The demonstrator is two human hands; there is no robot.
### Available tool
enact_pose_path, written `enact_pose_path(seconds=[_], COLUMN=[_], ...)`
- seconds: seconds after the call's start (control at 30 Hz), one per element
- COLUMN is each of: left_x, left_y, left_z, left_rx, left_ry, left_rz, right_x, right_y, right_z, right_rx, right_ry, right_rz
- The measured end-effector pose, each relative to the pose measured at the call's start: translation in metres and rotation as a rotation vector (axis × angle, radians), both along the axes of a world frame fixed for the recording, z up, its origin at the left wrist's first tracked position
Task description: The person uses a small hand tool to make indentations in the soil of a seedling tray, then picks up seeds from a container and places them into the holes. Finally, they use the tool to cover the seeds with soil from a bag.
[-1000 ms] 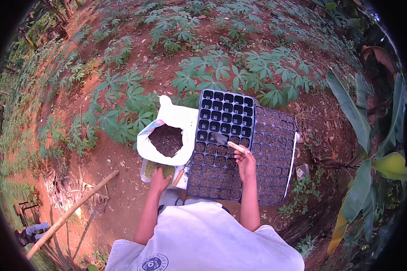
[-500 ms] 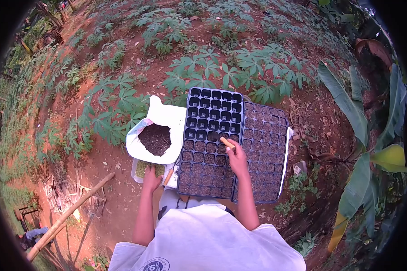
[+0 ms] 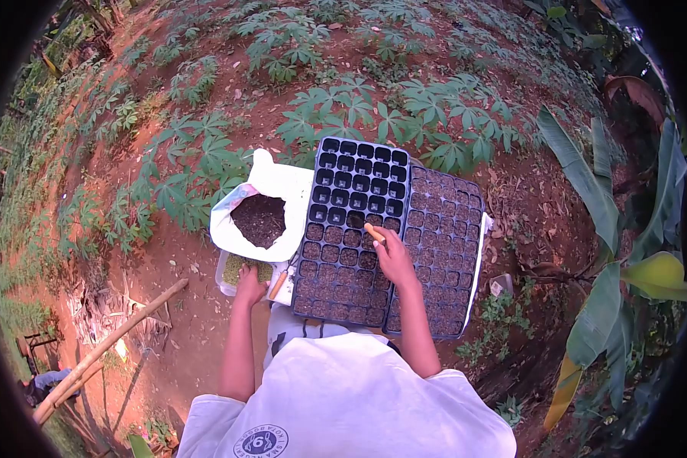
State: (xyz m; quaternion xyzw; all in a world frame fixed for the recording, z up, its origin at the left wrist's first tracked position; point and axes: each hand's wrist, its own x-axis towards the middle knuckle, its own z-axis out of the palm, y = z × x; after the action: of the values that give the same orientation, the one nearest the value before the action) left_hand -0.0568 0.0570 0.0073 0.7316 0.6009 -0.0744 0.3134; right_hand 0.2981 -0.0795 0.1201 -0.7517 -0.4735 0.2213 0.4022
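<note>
Two seed trays (image 3: 393, 252) lay side by side; right hand (image 3: 395, 262) gripped a small trowel (image 3: 366, 229) over the cells; left hand (image 3: 249, 287) rested, fingers loosely curled, on a small tub (image 3: 230, 271) beside the soil bag (image 3: 263, 217).

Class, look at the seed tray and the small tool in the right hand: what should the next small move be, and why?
Probably tip the tool in the right hand into the nearest empty cell of the left tray. Its near rows hold soil, its far rows look dark and empty, and the tool's tip sits right at that boundary.
</note>
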Motion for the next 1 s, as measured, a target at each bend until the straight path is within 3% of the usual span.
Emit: enact_pose_path(seconds=[1.0], left_x=[0.004], left_y=[0.003], left_z=[0.009], left_rx=[-0.066], left_ry=[0.044], left_rz=[-0.003], right_x=[0.001], right_y=[0.012], right_z=[0.019], right_rx=[0.003], right_ry=[-0.067], right_rz=[0.047])
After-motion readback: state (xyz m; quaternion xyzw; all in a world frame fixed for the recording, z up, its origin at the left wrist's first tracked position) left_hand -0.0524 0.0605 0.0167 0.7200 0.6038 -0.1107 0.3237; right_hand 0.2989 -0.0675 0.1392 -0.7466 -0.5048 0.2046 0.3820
